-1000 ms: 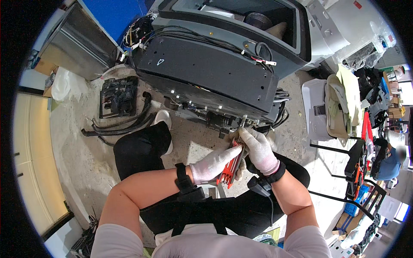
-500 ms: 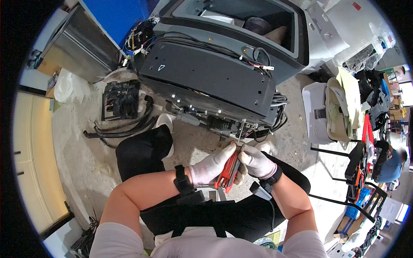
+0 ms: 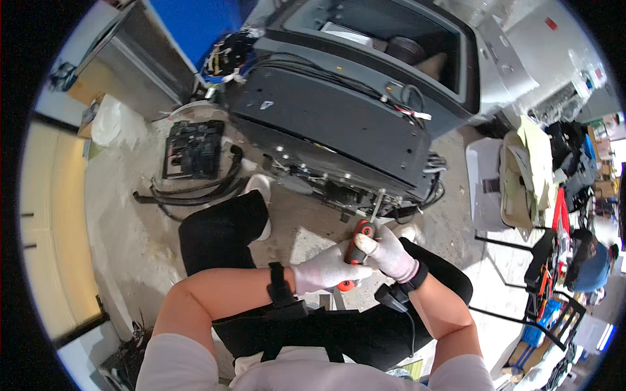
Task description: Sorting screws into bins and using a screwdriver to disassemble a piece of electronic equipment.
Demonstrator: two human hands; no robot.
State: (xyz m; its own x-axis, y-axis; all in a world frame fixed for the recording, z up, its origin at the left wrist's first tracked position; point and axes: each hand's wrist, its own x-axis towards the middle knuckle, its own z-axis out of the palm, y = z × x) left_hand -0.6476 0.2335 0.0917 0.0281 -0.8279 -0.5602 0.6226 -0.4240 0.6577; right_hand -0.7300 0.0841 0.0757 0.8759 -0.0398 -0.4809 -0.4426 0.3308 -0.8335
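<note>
Both my hands wear white gloves and meet around a red-and-black folding hex key set (image 3: 358, 251) in front of my knees. My left hand (image 3: 326, 269) is closed around its lower part, beside a round red end. From the other side my right hand (image 3: 389, 253) grips the handle, thumb laid across it. A thin metal key extends from the upper end toward the machine's near edge; whether its tip touches a part there I cannot tell. Above my hands lies the dark grey machine (image 3: 332, 124), with cables, screws and small metal fittings along its near side.
A black plastic part (image 3: 194, 150) and black hoses (image 3: 195, 189) lie on the floor at left. To the right stand a light-coloured bin (image 3: 486, 182) and a black-framed rack (image 3: 541, 260) with tools. A person in blue (image 3: 593, 267) is at the far right.
The hex key set has turned in my hands, now showing its round red end. My left hand has slid lower on it. The whole view has shifted slightly.
</note>
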